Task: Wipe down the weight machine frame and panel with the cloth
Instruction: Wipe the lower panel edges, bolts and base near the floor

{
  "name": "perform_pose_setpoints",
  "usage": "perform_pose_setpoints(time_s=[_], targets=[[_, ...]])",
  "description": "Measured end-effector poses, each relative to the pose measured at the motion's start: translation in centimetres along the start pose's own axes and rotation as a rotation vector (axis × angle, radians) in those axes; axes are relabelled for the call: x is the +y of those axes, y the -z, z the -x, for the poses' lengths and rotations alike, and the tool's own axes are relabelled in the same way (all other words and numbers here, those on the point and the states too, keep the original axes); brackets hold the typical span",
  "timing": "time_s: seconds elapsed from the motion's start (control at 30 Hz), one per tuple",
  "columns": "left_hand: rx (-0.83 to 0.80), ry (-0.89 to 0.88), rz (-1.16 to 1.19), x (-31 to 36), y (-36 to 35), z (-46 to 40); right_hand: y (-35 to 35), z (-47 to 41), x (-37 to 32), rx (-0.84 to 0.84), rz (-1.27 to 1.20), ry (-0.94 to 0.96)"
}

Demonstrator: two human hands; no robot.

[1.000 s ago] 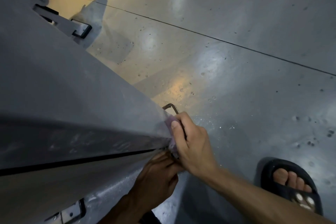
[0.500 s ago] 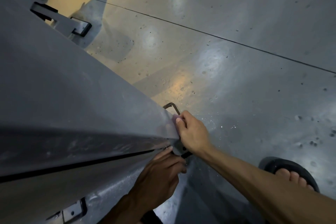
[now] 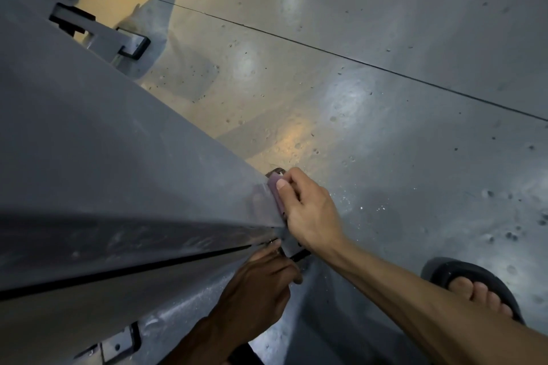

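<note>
Head view, looking steeply down: the grey panel [image 3: 112,157] of the weight machine fills the left of the frame, its face sloping down to a lower corner near the middle, with a dark seam running along the frame [image 3: 89,314] below it. At bottom centre the left hand [image 3: 258,284] reaches up under that corner, its fingers curled against the metal edge; whether they grip anything cannot be told. Just above it, the right hand [image 3: 308,210] presses a small pinkish-purple cloth [image 3: 275,191] against the panel's corner edge, thumb on top and fingers curled behind, so the cloth is pinched between hand and metal. The cloth looks soft, light and limp; it probably bunches easily, so it is best held folded into a pad under thumb and fingertips. The painted metal looks stiff and smooth, likely slick, and the corner edge may be sharp. To the right lies the speckled floor [image 3: 415,142], and a sandalled foot [image 3: 474,290] stands at the lower right.
</note>
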State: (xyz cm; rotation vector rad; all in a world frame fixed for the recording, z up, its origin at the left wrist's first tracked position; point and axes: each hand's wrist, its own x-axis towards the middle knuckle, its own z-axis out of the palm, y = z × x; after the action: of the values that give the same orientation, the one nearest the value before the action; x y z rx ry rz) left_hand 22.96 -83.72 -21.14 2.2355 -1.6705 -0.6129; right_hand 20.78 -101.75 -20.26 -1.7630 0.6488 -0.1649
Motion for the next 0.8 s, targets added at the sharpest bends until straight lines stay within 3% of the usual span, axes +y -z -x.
perform_pose_setpoints(time_s=[0.1, 0.23, 0.4, 0.63, 0.8], targets=[[0.015, -0.014, 0.014, -0.1, -0.2, 0.1, 0.5, 0.3, -0.9, 0.002, -0.055, 0.040], [0.035, -0.018, -0.008, -0.1, -0.3, 0.2, 0.7, -0.6, -0.2, -0.055, 0.018, -0.059], [0.031, -0.014, -0.010, -0.2, -0.3, 0.1, 1.2, -0.1, -3.5, -0.012, -0.112, 0.079], [0.039, -0.002, -0.028, -0.1, -0.3, 0.2, 0.9, -1.1, -1.4, -0.049, 0.089, 0.036], [0.031, -0.002, -0.034, 0.1, -0.3, 0.1, 1.8, 0.0, -4.5, -0.034, -0.101, 0.168]])
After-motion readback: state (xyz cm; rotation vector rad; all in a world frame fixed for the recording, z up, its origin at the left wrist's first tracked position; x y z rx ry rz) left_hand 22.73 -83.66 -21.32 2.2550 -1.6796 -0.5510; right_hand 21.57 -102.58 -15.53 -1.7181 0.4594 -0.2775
